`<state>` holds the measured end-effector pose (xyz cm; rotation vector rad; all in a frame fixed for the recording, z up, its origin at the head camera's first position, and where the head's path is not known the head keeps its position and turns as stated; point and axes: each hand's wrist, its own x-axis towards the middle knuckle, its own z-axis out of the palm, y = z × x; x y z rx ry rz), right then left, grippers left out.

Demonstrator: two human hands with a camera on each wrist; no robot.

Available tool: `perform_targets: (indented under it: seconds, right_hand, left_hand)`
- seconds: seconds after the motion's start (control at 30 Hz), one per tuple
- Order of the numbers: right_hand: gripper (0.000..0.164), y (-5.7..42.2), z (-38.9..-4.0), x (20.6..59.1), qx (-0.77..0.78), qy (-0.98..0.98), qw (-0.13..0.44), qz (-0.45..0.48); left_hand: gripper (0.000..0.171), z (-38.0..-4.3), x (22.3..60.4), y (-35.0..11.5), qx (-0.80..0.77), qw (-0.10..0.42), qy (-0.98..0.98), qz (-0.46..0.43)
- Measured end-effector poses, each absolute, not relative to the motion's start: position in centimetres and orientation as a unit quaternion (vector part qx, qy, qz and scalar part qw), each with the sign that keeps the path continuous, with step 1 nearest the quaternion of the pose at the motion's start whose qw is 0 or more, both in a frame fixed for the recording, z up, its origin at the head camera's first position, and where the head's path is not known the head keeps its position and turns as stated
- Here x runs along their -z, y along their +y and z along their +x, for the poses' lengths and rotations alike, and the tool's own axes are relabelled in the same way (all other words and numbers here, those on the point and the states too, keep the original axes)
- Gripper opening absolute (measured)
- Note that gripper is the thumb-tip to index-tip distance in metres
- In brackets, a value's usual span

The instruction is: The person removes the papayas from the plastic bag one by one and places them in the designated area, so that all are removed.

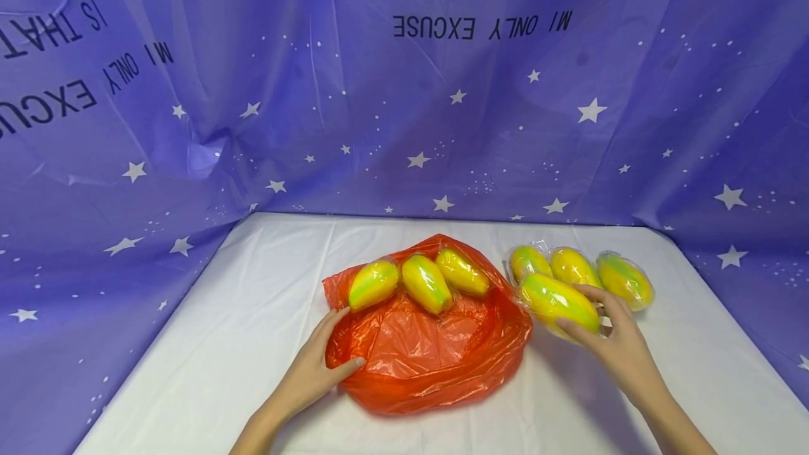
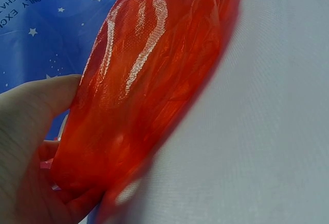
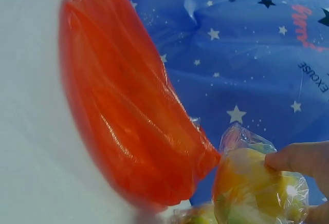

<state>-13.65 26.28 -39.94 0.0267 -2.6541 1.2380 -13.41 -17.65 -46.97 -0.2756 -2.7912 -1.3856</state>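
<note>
A red plastic bag (image 1: pixel 430 388) lies with its mouth spread open on the white table, three plastic-wrapped yellow-green mangoes (image 1: pixel 373 285) at the far side of its mouth. At the bag's left rim, my left hand (image 1: pixel 316 364) holds the plastic, with the thumb over the near edge; the left wrist view shows the thumb against the red film (image 2: pixel 139 80). To the right of the bag, my right hand (image 1: pixel 616 335) grips another wrapped mango (image 1: pixel 559 302). The right wrist view has this mango (image 3: pixel 252 183) beside the bag's edge, its clear wrapper crinkled.
Three more wrapped mangoes (image 1: pixel 626 281) sit behind the right hand on the white tablecloth (image 1: pixel 284 251). Purple cloth (image 1: pixel 404 125) with stars and lettering hangs behind and along both sides of the table.
</note>
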Motion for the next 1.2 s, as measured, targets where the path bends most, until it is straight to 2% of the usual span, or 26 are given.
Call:
perform_targets:
  seconds: [0.7, 0.97, 1.2]
  right_hand:
    - [0.063, 27.6, -13.7, 42.2, -0.409, -0.911, 0.041, 0.047]
    - [0.062, 28.0, -14.0, 42.9, -0.388, -0.919, 0.058, 0.047]
    - [0.062, 28.3, -14.1, 43.6, -0.393, -0.917, 0.050, 0.049]
  left_hand:
    - [0.084, -13.5, 46.9, -17.6, 0.443, 0.009, -0.892, -0.089]
    - [0.085, -13.5, 46.9, -17.7, 0.443, 0.005, -0.892, -0.087]
    - [0.084, -13.5, 47.0, -17.7, 0.443, 0.002, -0.892, -0.088]
